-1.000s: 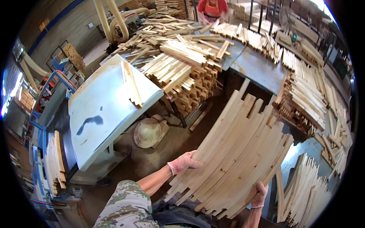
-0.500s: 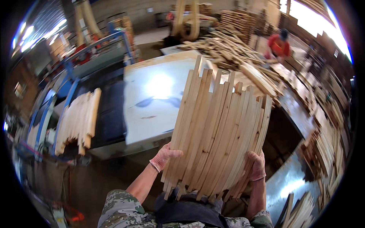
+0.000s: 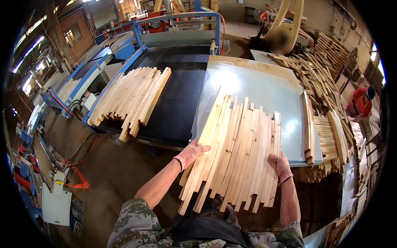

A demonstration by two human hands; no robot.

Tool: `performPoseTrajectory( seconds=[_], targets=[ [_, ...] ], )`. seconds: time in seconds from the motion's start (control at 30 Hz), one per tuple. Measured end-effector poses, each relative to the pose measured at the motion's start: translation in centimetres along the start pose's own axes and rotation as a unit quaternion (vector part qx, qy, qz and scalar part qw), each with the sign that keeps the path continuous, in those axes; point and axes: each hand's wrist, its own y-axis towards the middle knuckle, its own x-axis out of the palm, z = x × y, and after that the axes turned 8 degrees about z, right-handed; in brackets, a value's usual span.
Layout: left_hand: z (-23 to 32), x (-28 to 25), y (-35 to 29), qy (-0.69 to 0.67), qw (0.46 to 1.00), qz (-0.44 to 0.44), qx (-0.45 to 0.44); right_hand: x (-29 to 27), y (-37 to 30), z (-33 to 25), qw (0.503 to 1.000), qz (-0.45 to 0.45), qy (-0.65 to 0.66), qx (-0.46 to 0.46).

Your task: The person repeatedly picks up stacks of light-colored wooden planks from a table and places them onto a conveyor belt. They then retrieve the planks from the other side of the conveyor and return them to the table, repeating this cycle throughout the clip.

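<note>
Between my gloved hands I hold a bundle of wooden strips (image 3: 242,153), pale and laid side by side with uneven ends. My left hand (image 3: 192,153) grips its left edge, thumb on top and fingers tucked beneath. At the right edge my right hand (image 3: 282,164) presses in the same way, its fingers partly hidden. The bundle's far end overlaps the near part of a shiny pale tabletop (image 3: 264,89); whether it rests there I cannot tell. Left of it, another row of wooden strips (image 3: 130,95) lies on a black conveyor belt (image 3: 175,97).
A blue machine frame (image 3: 178,15) spans the belt's far end. Two or so strips (image 3: 308,128) lie along the tabletop's right edge. Beyond are piled wood strips (image 3: 318,78) and a person in red (image 3: 360,102). A coiled orange hose (image 3: 76,175) hangs at the left.
My view has swung left, toward the conveyor. The held bundle has come lower and flatter over the tabletop's near edge, with both hands still gripping its sides.
</note>
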Motion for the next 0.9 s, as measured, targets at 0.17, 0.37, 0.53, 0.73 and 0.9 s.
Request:
performPoseTrajectory(
  seconds=[0.17, 0.37, 0.53, 0.73, 0.9],
  targets=[
    [5.9, -0.6, 6.0, 0.028, 0.998, 0.052, -0.027, 4.8, 5.9, -1.6, 1.0, -0.018, 0.018, 0.011],
    [8.4, -4.3, 15.4, 0.121, 0.988, 0.097, 0.01, 11.5, 13.3, -4.9, 0.998, -0.055, 0.038, 0.003],
    [10.8, -10.1, 21.0, 0.514, 0.842, 0.162, -0.033, 19.2, 17.5, -6.3, 0.997, -0.074, 0.02, 0.029],
    [15.2, -12.5, 17.5, 0.606, 0.743, 0.274, -0.067, 30.6, 19.6, -5.8, 0.988, -0.139, 0.056, 0.044],
    [13.2, -19.3, 16.8, 0.605, 0.753, 0.257, 0.026, 39.9, 20.4, -3.0, 0.987, -0.153, 0.044, 0.023]
  ],
)
